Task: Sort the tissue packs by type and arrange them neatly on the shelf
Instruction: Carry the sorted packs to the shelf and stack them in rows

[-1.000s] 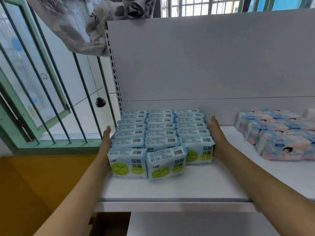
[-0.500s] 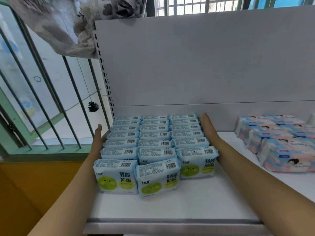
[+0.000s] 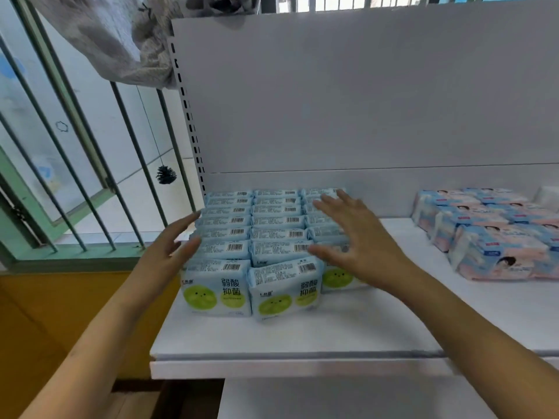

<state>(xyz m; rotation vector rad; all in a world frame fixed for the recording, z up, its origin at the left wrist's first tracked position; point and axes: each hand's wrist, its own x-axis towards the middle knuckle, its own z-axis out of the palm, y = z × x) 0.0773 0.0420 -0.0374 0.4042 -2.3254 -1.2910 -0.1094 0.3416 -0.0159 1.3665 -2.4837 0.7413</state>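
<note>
We are looking at a white shelf [image 3: 348, 337] with its white back panel [image 3: 363, 95] standing upright behind it. Blue packs [image 3: 263, 237] are standing in three close rows on the shelf's left part, reaching from the back panel toward the front edge; the front pack of the middle row is sitting slightly askew. Pink packs [image 3: 490, 234] are lying in a separate cluster on the shelf's right part, well apart from the blue ones. We are holding our right hand [image 3: 360, 246] with fingers spread and straight over the right row of blue packs, gripping nothing; whether it is touching them we cannot tell. Our left hand [image 3: 172, 246] is hovering, fingers straight, just beside the left row, holding nothing. Left of the shelf, window bars [image 3: 90, 164] are showing.
</note>
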